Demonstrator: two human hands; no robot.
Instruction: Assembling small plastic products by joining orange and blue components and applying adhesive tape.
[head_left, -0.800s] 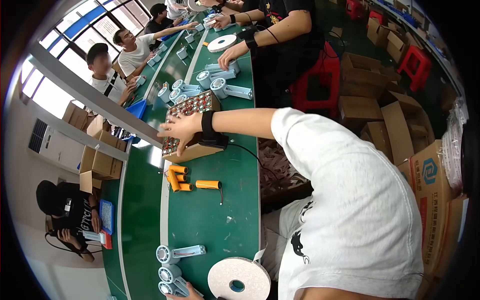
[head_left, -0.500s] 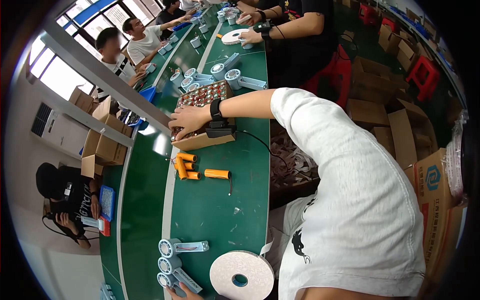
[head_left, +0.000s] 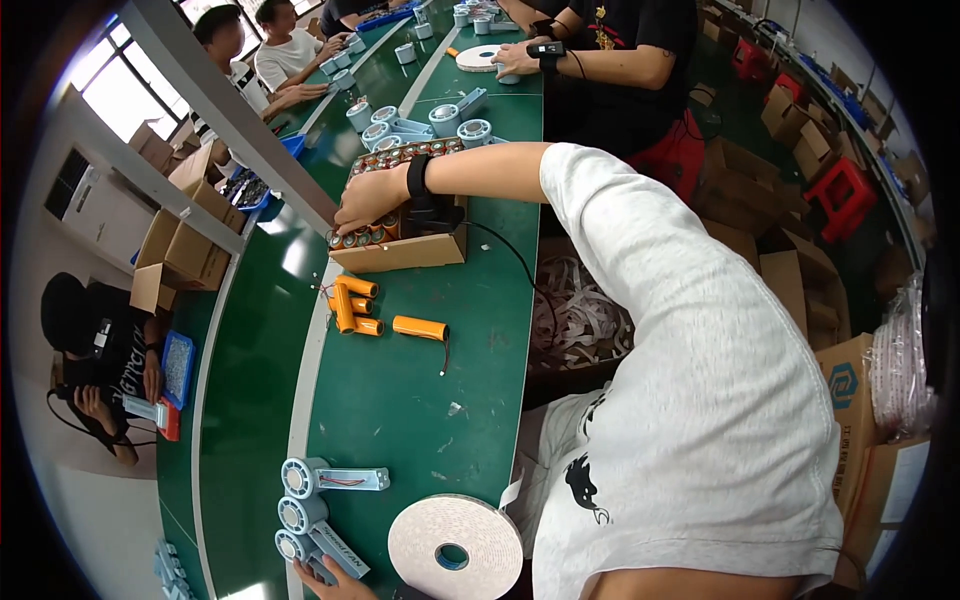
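my right hand [head_left: 370, 198], with a black band [head_left: 417, 176] around the wrist, is down in an open brown cardboard box [head_left: 400, 255] of upright orange cylindrical battery cells [head_left: 378, 236]. the fingers are bent together over the cells, but their tips are hidden, so i cannot tell whether they are clamped on one. the box stands on the long glossy green table [head_left: 400, 420].

my left hand [head_left: 338, 583] is at the lower edge of my view, fingers spread a little at the lowest of three light-blue plastic handheld fans [head_left: 298, 478] with round slatted heads. i cannot tell whether it grips that fan or only rests against it. the fans' heads lie in a row, and the top fan's handle is open, showing red wires.

between my hands, near the box, lies a small heap of loose orange cells [head_left: 345, 305], one across the others. just to its right is a single orange cell [head_left: 420, 328] with a dark lead. a wide white roll of tape [head_left: 410, 555] lies flat to the right of the fans. beyond the box are more light-blue fans [head_left: 444, 120], and farther off a co-worker's hand [head_left: 516, 60] is beside another white roll [head_left: 476, 60].
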